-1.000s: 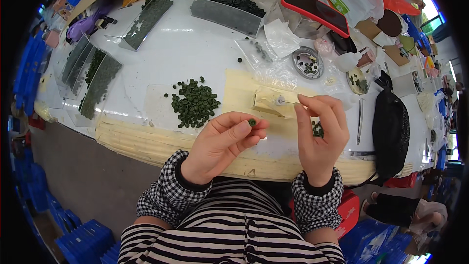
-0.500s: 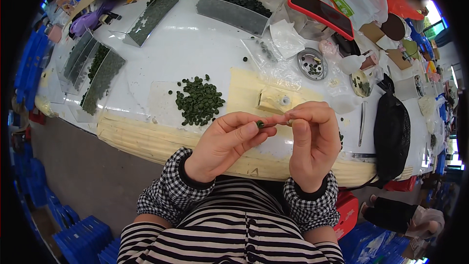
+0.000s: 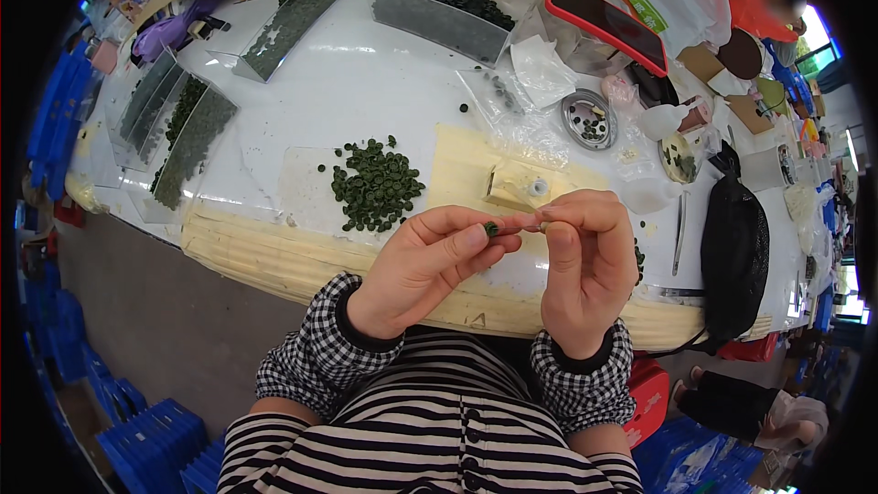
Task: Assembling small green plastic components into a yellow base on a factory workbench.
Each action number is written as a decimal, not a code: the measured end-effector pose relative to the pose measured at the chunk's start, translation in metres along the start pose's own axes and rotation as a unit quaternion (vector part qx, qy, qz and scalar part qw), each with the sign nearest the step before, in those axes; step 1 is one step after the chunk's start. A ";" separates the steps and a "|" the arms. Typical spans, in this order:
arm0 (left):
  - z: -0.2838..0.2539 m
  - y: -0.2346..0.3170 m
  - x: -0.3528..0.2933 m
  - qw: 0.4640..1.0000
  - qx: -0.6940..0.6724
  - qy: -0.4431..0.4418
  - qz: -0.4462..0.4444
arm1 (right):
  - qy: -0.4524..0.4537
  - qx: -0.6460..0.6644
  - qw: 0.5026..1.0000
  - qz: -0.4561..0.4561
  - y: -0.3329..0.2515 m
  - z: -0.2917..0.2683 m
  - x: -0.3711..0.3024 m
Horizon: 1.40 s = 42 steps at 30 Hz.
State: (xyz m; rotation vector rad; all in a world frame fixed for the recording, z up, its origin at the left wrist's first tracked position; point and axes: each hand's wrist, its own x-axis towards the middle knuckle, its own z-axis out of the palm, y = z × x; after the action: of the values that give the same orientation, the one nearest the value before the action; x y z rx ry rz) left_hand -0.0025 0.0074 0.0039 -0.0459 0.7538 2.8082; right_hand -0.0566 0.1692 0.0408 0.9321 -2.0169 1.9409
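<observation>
Between the thumb and fingers of my left hand [image 3: 428,267] is pinched a small round dark green piece [image 3: 492,230], its rim facing right. My right hand [image 3: 587,265] is closed in a pinch just to the right, its fingertips meeting the left fingertips. Something tiny and pale shows at that pinch, too small to name. Beyond my left hand lies a loose heap of similar green pieces [image 3: 377,185] on a thin clear sheet. A yellow block with a white round nub [image 3: 518,186] sits behind my fingers on a yellow sheet [image 3: 455,160].
Clear trays of green pieces stand at the left [image 3: 197,146], far left [image 3: 291,29] and back [image 3: 444,23]. A red-cased phone [image 3: 605,26], a round metal dish [image 3: 588,119], tweezers [image 3: 679,233] and a black mesh bag [image 3: 734,242] lie at right. A padded yellow edge [image 3: 265,261] runs along the front.
Both hands keep nearly the same place and the same pinch. The green piece has turned slightly in my left fingertips. The whole view has shifted a little.
</observation>
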 end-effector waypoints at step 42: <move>0.002 0.000 -0.005 0.824 0.459 0.059 0.327 | -0.094 -0.156 0.982 -0.042 -0.002 0.000 -0.017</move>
State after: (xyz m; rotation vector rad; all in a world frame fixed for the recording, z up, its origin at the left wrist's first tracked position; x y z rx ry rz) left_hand 0.0022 0.0075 0.0065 0.2507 2.4528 2.6189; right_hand -0.0418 0.1742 0.0334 1.1310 -2.2578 1.4823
